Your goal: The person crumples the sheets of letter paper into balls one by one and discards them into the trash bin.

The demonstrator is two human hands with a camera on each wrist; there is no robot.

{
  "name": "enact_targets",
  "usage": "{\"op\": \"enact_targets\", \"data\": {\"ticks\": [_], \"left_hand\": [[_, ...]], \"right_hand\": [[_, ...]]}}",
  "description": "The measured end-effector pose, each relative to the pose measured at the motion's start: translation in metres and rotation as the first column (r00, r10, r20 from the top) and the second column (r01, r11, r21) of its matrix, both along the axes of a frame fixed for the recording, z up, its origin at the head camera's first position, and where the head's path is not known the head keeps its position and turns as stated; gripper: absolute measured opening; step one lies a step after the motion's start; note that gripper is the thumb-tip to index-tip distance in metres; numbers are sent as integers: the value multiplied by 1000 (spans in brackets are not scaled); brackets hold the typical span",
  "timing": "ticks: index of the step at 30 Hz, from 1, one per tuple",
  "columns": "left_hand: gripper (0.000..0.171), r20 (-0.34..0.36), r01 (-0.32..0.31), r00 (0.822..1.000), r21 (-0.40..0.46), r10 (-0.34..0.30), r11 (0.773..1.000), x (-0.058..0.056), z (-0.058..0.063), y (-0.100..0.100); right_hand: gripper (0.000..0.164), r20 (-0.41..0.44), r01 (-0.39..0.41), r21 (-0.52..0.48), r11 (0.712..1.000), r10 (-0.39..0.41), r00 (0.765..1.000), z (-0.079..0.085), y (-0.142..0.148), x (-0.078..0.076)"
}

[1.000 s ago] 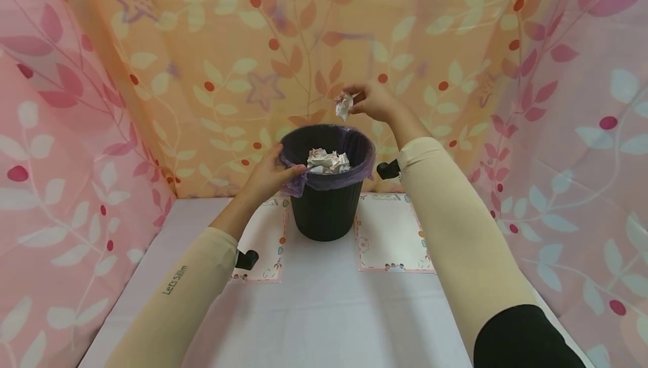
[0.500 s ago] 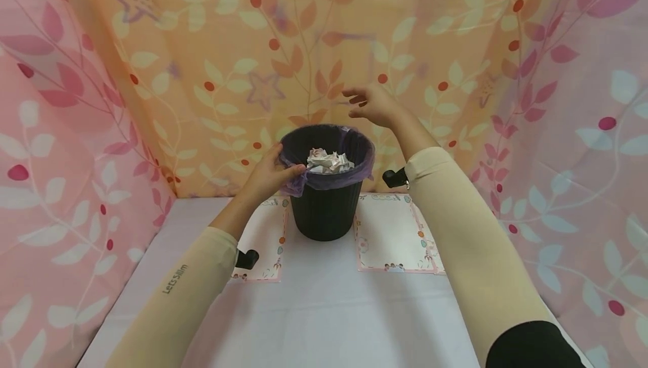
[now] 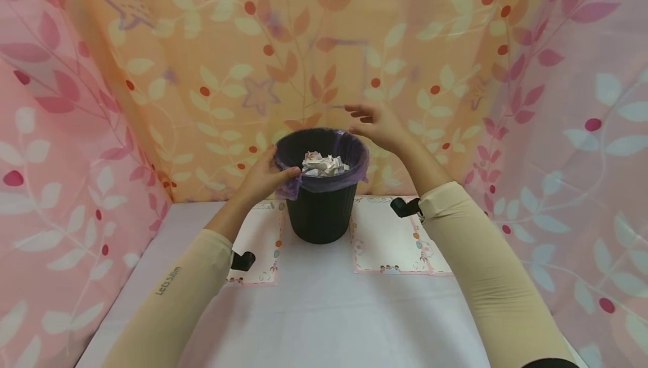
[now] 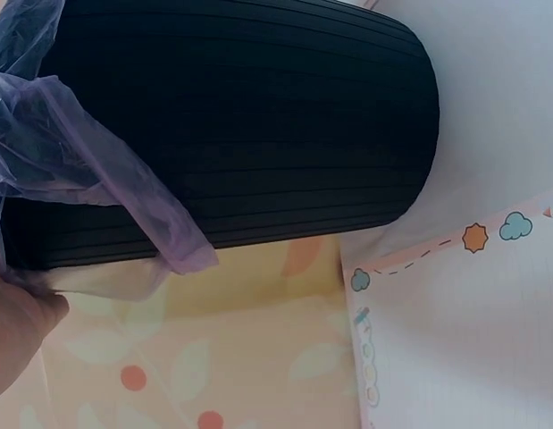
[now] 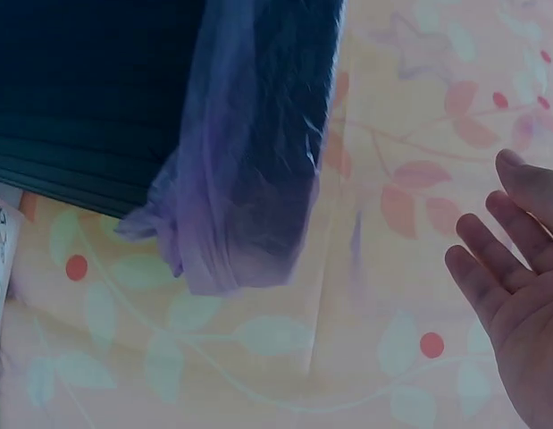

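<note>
A black trash bin (image 3: 321,216) stands upright at the back of the table, lined with a purple plastic bag (image 3: 336,183) folded over its rim. Crumpled white paper (image 3: 325,165) lies heaped inside. My left hand (image 3: 264,178) grips the bin's left rim, thumb over the bag's edge; in the left wrist view only part of that hand (image 4: 17,331) shows beside the bunched bag. Over the bin's right rim hovers my right hand (image 3: 381,127), its fingers loosely spread. The right wrist view shows this hand (image 5: 526,304) with nothing in it, apart from the bag.
Sheets of white paper with decorated borders lie on both sides of the bin, one left (image 3: 258,244) and others right (image 3: 385,238). A white cloth (image 3: 324,317) covers the table. Patterned curtains (image 3: 223,75) enclose the back and sides.
My right hand has let go of a crumpled paper piece, which is no longer in its fingers, then lowered slightly toward the bin. My left hand stays on the rim.
</note>
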State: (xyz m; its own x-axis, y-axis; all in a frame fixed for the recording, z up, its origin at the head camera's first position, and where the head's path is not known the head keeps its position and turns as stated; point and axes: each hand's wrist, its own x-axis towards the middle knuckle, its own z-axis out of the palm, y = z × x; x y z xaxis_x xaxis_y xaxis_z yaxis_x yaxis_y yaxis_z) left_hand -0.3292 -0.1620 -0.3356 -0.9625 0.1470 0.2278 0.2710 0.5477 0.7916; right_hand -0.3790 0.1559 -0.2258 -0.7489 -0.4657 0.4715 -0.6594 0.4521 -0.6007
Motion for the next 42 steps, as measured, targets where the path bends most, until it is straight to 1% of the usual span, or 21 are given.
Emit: {"op": "enact_targets", "data": {"ticks": [3,6,9,13,16,21,24,27,30,33,35,38,40,42], "left_hand": [[107,-13,8,1000,10,-8,1000,-2,0,-2],[99,-37,25,999,66,-22,997,-3,-1,-4],[101,-39,34,999,115,-30,993,-2,-3,-7],[102,-28,43,999,106,-40,993,2,-5,-14],[95,-31,44,999,104,-41,994,6,-7,-21],[86,-46,47,998,115,-42,992,21,-8,-32],[84,-61,41,998,104,-34,994,32,-8,-40],[81,-79,35,997,112,-26,993,40,-9,-48],[79,-106,34,994,105,-23,994,48,-14,-57],[78,-114,28,993,98,-16,995,57,-17,-65],[76,-127,25,992,90,-14,996,63,-21,-69],[77,-127,26,992,79,-16,997,71,-27,-75],[77,-139,27,990,60,-19,998,77,-32,-78],[77,-132,15,991,36,-10,999,84,-38,-83]], "right_hand": [[47,-11,-16,-40,999,15,1000,-5,1,8],[47,-4,-24,-58,998,24,1000,-11,1,16],[47,2,-19,-60,998,19,1000,-18,2,23],[48,-3,-12,-85,996,12,1000,-27,3,31],[49,-25,-27,-107,994,25,999,-33,2,35],[48,-60,-65,-137,988,57,997,-44,1,46],[47,-64,-66,-153,986,57,996,-50,0,53],[45,-64,-58,-174,983,47,997,-56,0,61],[44,-62,-53,-187,981,42,997,-63,-2,68],[44,-86,-59,-206,977,42,995,-71,-5,73],[43,-105,-76,-226,971,54,993,-72,-9,83],[43,-125,-96,-250,963,66,990,-74,-15,98],[42,-127,-117,-264,957,85,988,-74,-21,109],[41,-127,-130,-268,955,99,987,-80,-25,114]]}}
